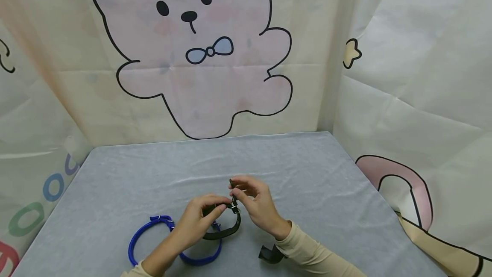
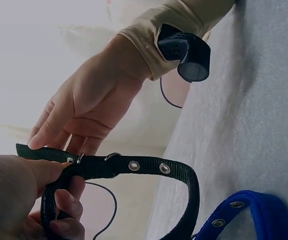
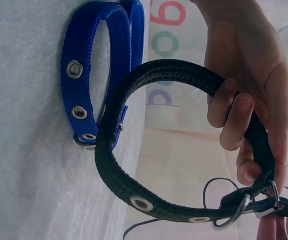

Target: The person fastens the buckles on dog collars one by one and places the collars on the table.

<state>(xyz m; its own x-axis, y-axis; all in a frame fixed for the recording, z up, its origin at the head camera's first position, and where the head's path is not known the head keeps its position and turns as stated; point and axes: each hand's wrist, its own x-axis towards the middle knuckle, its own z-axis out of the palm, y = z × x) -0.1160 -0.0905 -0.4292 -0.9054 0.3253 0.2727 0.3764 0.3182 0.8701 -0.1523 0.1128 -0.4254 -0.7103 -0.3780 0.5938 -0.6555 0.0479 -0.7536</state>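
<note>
A dark green webbing collar point(image 1: 226, 233) with metal eyelets, a buckle and a D-ring forms a loop held up between both hands. My left hand point(image 1: 195, 220) grips its band beside the buckle, fingers curled round it in the right wrist view. With thumb and fingers, my right hand point(image 1: 258, 206) pinches the strap's free end point(image 2: 38, 151), which passes through the buckle point(image 3: 271, 200). Below the left wrist, blue collar webbing point(image 1: 135, 245) with eyelets and metal fittings lies in loops on the cloth, partly hidden by the forearm.
A grey-blue cloth point(image 1: 153, 174) covers the table, lightly wrinkled. Printed curtains point(image 1: 307, 97) stand behind it and at both sides. A black wrist camera point(image 1: 270, 254) sits at the right sleeve.
</note>
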